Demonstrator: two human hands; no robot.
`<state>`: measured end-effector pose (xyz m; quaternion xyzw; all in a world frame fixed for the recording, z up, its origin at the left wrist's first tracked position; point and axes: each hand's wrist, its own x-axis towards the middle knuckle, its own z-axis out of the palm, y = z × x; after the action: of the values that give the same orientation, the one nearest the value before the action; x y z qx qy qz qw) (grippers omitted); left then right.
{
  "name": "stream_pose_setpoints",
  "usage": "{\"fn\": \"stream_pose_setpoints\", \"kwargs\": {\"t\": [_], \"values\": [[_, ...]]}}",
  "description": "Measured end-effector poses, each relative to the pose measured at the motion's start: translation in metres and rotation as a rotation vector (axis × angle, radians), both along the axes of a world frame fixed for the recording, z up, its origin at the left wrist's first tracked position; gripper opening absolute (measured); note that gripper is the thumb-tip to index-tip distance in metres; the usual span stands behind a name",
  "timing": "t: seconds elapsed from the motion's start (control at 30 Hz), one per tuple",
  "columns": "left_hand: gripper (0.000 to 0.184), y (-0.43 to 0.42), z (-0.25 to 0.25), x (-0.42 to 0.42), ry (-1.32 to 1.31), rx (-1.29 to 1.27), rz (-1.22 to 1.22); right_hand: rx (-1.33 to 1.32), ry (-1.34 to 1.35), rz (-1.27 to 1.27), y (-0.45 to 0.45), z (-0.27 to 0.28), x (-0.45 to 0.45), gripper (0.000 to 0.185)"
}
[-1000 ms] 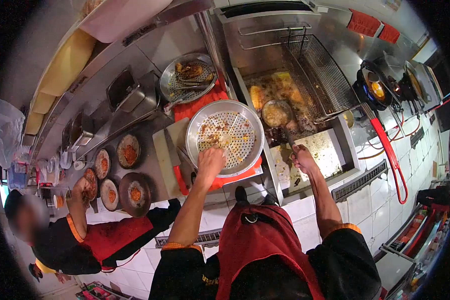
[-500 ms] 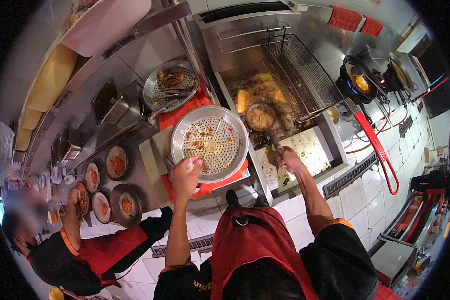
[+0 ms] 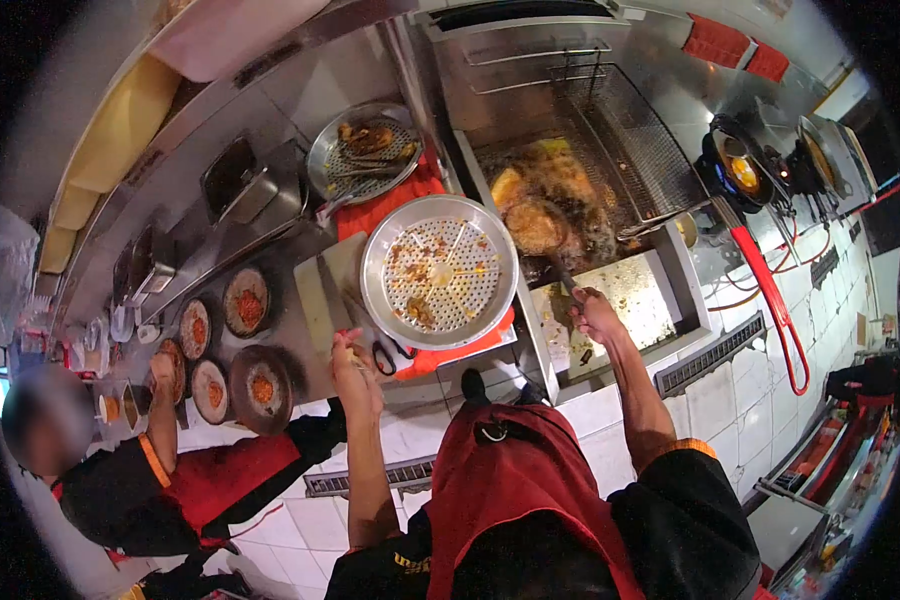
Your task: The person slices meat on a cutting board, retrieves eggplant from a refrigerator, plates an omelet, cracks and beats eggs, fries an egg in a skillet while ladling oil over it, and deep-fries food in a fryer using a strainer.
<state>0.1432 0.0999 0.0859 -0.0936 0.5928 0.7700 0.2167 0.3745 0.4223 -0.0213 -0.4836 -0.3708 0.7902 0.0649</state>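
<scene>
My right hand (image 3: 596, 316) is closed round the dark handle of a round skimmer (image 3: 536, 229), whose bowl holds browned food at the surface of the bubbling oil in the deep fryer (image 3: 700, 330). Yellow pieces float beside it. To the left of the fryer stands a perforated metal pan (image 3: 450, 325) with crumbs and a small browned piece in it. My left hand (image 3: 354, 375) is at that pan's lower left, its fingers drawn together; what they hold, if anything, is unclear. Black-handled scissors (image 3: 384, 358) lie close to that hand.
A wire fry basket (image 3: 660, 165) with a red handle hangs over the fryer's right side. Another perforated pan (image 3: 320, 165) with fried pieces and tongs stands behind. At left, a co-worker's hand (image 3: 162, 372) touches one of several plates. Pans (image 3: 738, 165) sit on burners at right.
My left hand has drawn back from the perforated pan towards the lower left. The skimmer's bowl has risen in the oil and shows more fully. The whole view has shifted slightly.
</scene>
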Motion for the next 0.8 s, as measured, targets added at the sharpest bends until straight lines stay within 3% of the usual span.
{"fn": "stream_pose_setpoints", "kwargs": {"t": [0.2, 0.53, 0.63, 0.73, 0.8], "values": [[0.033, -0.033, -0.025, -0.011, -0.197, 0.038, 0.118, 0.032, -0.048, 0.004, -0.003, 0.001, -0.002, 0.015], [0.030, -0.042, -0.044, -0.005, -0.174, -0.076, 0.225, 0.061, -0.047, 0.000, -0.009, -0.004, -0.009, 0.020], [0.029, -0.046, -0.041, -0.005, -0.150, -0.033, 0.150, 0.045, -0.062, -0.012, -0.007, -0.007, -0.007, 0.020], [0.029, -0.036, -0.031, -0.003, -0.199, -0.088, 0.282, 0.063, -0.056, -0.007, -0.006, -0.005, -0.012, 0.019], [0.028, -0.045, -0.041, -0.005, -0.152, -0.095, 0.213, 0.054, -0.069, -0.022, -0.007, -0.003, -0.011, 0.019]]}}
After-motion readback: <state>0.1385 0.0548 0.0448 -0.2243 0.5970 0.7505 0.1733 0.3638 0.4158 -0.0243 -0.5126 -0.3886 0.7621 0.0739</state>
